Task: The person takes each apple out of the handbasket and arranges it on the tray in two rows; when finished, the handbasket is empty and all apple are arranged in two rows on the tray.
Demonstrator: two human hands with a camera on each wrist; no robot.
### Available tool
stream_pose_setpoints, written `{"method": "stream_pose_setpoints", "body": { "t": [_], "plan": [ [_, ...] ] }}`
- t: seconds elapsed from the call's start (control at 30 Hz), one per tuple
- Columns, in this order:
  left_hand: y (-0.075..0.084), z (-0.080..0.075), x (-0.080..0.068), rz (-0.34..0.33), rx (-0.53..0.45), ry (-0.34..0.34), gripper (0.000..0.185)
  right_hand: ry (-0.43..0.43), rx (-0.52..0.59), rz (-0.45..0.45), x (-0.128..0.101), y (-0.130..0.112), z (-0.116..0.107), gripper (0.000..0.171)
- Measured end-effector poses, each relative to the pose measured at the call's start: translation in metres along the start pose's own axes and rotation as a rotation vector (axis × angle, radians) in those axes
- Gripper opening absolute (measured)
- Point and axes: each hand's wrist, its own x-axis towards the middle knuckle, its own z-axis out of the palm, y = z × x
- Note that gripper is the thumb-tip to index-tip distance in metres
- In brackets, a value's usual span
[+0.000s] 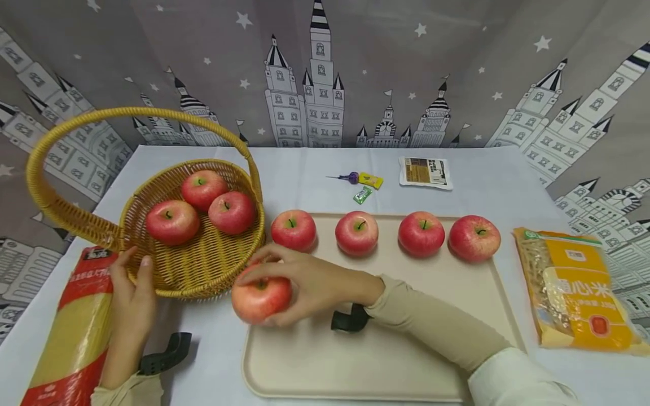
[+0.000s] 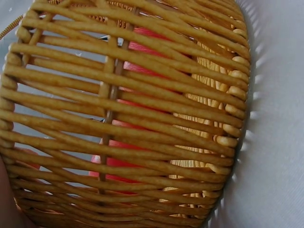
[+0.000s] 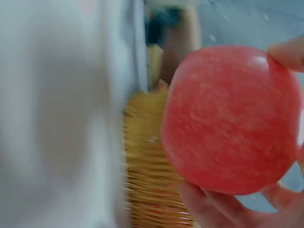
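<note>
The right hand [image 1: 310, 285] gripped an apple [image 1: 260, 298] at the tray's [image 1: 355, 361] left edge, while the left hand [image 1: 131, 296] held the basket [image 1: 203, 270] rim, fingers curled.

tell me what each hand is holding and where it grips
The right hand holds a red apple, fingers curled over its top and sides. The left hand grips the near rim of the wicker basket.
</note>
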Motion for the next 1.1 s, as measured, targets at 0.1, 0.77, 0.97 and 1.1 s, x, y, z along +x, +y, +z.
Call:
{"method": "stream_pose_setpoints", "body": {
  "t": [0.1, 0.77, 0.97, 1.1],
  "plan": [
    [0.001, -0.001, 0.000, -0.009, 0.008, 0.002, 0.050, -0.071, 0.014, -0.068, -0.018, 0.001, 0.014, 0.055],
    [0.002, 0.000, -0.002, -0.031, 0.012, -0.021, 0.051, -0.217, -0.110, -0.062, -0.029, -0.005, 0.012, 0.074],
    [0.001, -0.002, -0.001, -0.028, 0.013, -0.021, 0.051, -0.080, -0.070, 0.040, 0.020, -0.002, -0.021, 0.063],
    [0.001, -0.002, -0.001, -0.037, 0.011, -0.021, 0.051, -0.031, -0.120, 0.131, 0.061, 0.006, -0.037, 0.064]
  ]
}}
